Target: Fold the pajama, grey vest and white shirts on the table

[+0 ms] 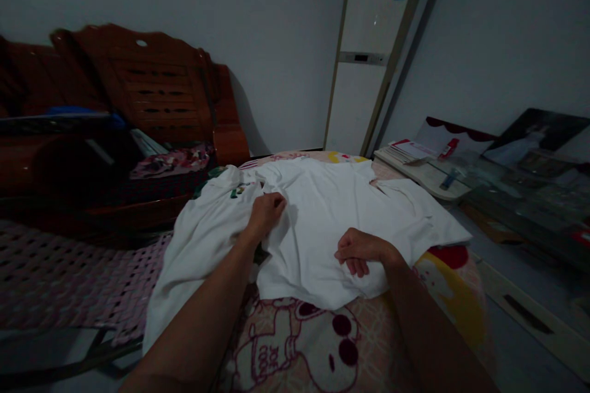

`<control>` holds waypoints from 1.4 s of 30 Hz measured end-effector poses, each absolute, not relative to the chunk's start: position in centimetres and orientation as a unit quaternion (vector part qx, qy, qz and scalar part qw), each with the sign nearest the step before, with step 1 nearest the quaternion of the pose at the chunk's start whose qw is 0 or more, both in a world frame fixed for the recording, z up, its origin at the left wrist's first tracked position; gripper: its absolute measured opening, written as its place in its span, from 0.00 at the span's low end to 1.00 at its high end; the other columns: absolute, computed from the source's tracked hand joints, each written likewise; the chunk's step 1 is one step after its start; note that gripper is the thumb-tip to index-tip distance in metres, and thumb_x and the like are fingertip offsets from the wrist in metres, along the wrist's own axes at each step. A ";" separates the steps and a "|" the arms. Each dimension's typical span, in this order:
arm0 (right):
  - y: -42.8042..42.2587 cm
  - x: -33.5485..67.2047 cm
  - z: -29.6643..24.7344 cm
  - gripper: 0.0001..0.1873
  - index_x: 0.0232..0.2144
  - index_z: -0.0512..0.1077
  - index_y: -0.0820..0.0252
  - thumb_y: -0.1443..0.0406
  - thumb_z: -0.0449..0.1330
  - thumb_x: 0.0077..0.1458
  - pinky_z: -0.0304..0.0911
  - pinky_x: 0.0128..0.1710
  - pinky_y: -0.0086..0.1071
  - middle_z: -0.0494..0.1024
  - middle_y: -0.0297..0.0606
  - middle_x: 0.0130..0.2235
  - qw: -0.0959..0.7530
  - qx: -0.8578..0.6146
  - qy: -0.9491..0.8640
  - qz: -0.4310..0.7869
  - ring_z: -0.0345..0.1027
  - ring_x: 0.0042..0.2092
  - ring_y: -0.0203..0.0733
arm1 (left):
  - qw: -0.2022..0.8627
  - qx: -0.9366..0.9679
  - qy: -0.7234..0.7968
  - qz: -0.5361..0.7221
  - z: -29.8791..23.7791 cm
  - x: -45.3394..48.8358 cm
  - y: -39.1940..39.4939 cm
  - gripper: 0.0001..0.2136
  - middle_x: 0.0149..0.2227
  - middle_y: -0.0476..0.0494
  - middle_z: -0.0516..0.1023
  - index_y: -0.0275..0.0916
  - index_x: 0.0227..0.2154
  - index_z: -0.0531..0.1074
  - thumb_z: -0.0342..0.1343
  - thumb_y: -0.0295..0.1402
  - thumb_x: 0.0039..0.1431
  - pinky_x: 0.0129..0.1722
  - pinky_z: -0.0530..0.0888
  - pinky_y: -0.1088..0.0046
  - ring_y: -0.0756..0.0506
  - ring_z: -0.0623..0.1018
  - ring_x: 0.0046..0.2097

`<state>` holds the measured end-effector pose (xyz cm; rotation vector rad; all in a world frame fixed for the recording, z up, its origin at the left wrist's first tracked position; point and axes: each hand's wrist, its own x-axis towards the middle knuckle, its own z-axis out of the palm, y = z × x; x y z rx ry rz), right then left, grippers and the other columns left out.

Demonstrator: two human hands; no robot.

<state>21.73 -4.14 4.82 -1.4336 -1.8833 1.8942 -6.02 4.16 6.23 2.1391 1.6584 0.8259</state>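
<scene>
A white T-shirt (pixel 322 215) lies spread out, slightly creased, on a round surface covered with a patterned cloth (pixel 378 344). My left hand (pixel 267 215) is closed at the shirt's left edge, its fingertips pinching the fabric. Over the lower middle of the shirt is my right hand (pixel 362 250), its fingers loosely bent and apart, with nothing visible in them. A second white garment (pixel 198 258) with a small dark green print is bunched to the left and drapes over the edge.
A wooden bench (pixel 152 92) with cloths on it stands at the back left. A pink woven chair (pixel 83 276) is at the left. The white standing air conditioner (pixel 364 55) is at the back; a glass-topped table (pixel 520 190) with papers and a picture is at the right.
</scene>
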 end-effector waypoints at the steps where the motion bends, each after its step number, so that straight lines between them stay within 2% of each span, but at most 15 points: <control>1: -4.2 21.6 4.9 0.17 0.25 0.71 0.63 0.54 0.64 0.49 0.61 0.14 0.24 0.76 0.34 0.19 0.080 -0.476 -0.625 0.614 0.68 0.17 0.35 | 0.100 0.740 0.605 0.276 6.2 -6.5 4.5 0.11 0.36 0.40 0.81 0.36 0.33 0.78 0.50 0.31 0.60 0.42 0.72 0.70 0.43 0.79 0.40; 3: -4.1 21.2 5.0 0.15 0.28 0.71 0.64 0.55 0.64 0.49 0.62 0.15 0.24 0.77 0.35 0.21 0.144 -0.478 -0.625 0.601 0.70 0.19 0.35 | 0.052 0.730 0.639 0.238 6.0 -7.2 5.0 0.13 0.42 0.39 0.81 0.37 0.37 0.78 0.48 0.29 0.61 0.47 0.71 0.69 0.41 0.79 0.45; 6: -4.0 20.5 4.6 0.16 0.31 0.72 0.64 0.56 0.65 0.48 0.64 0.17 0.24 0.77 0.34 0.22 0.205 -0.483 -0.614 0.590 0.70 0.20 0.35 | 0.045 0.721 0.666 0.184 5.5 -7.3 5.1 0.15 0.43 0.37 0.81 0.37 0.40 0.78 0.45 0.26 0.61 0.46 0.72 0.68 0.40 0.79 0.47; 12: -3.8 20.1 4.0 0.17 0.29 0.72 0.64 0.55 0.65 0.47 0.61 0.16 0.25 0.75 0.33 0.20 0.217 -0.490 -0.603 0.591 0.69 0.19 0.34 | 0.038 0.722 0.681 0.116 5.5 -7.6 5.4 0.14 0.45 0.32 0.80 0.33 0.42 0.77 0.49 0.25 0.58 0.47 0.72 0.69 0.38 0.78 0.49; 19: -3.9 20.0 4.2 0.14 0.28 0.72 0.64 0.57 0.64 0.47 0.61 0.16 0.25 0.76 0.34 0.20 0.220 -0.495 -0.591 0.598 0.68 0.18 0.34 | 0.004 0.697 0.709 0.107 5.3 -8.3 6.3 0.15 0.46 0.25 0.78 0.27 0.42 0.77 0.48 0.24 0.57 0.49 0.71 0.66 0.35 0.77 0.51; 24: -3.9 19.9 4.4 0.10 0.28 0.72 0.64 0.60 0.63 0.49 0.61 0.16 0.25 0.75 0.33 0.19 0.219 -0.501 -0.588 0.595 0.67 0.18 0.34 | 0.046 0.691 0.699 0.176 5.5 -8.3 6.6 0.12 0.43 0.34 0.80 0.33 0.40 0.78 0.50 0.29 0.59 0.49 0.71 0.67 0.39 0.78 0.48; 26: -3.9 19.9 4.4 0.10 0.28 0.72 0.64 0.60 0.62 0.50 0.61 0.16 0.25 0.75 0.33 0.19 0.220 -0.503 -0.590 0.592 0.67 0.18 0.34 | 0.078 0.690 0.687 0.215 5.6 -8.3 6.5 0.13 0.42 0.38 0.82 0.36 0.43 0.76 0.52 0.32 0.59 0.48 0.72 0.68 0.41 0.79 0.47; 29: -3.9 19.9 4.5 0.09 0.28 0.72 0.64 0.61 0.62 0.50 0.60 0.16 0.25 0.75 0.33 0.19 0.221 -0.506 -0.591 0.589 0.67 0.18 0.34 | 0.095 0.698 0.672 0.230 5.7 -8.2 6.6 0.19 0.43 0.42 0.82 0.38 0.53 0.72 0.54 0.32 0.58 0.50 0.72 0.69 0.42 0.79 0.48; 31: -3.9 19.8 4.5 0.09 0.28 0.72 0.64 0.62 0.61 0.50 0.60 0.15 0.25 0.75 0.33 0.19 0.222 -0.507 -0.590 0.588 0.67 0.17 0.35 | 0.095 0.705 0.669 0.218 5.5 -8.2 6.8 0.20 0.45 0.42 0.82 0.39 0.54 0.72 0.52 0.29 0.58 0.51 0.71 0.69 0.42 0.78 0.50; 35: -3.8 19.9 4.3 0.09 0.28 0.72 0.64 0.61 0.61 0.50 0.61 0.15 0.25 0.75 0.33 0.19 0.223 -0.503 -0.592 0.589 0.67 0.18 0.34 | 0.111 0.703 0.663 0.234 5.1 -8.3 7.3 0.18 0.48 0.41 0.81 0.39 0.46 0.78 0.48 0.25 0.57 0.54 0.71 0.67 0.41 0.77 0.52; 42: -3.7 20.0 4.0 0.09 0.28 0.72 0.63 0.61 0.61 0.50 0.61 0.15 0.24 0.75 0.33 0.20 0.216 -0.501 -0.597 0.588 0.68 0.18 0.34 | 0.075 0.593 0.693 0.403 4.5 -9.2 8.2 0.22 0.57 0.31 0.72 0.30 0.53 0.70 0.44 0.23 0.57 0.64 0.62 0.63 0.41 0.68 0.62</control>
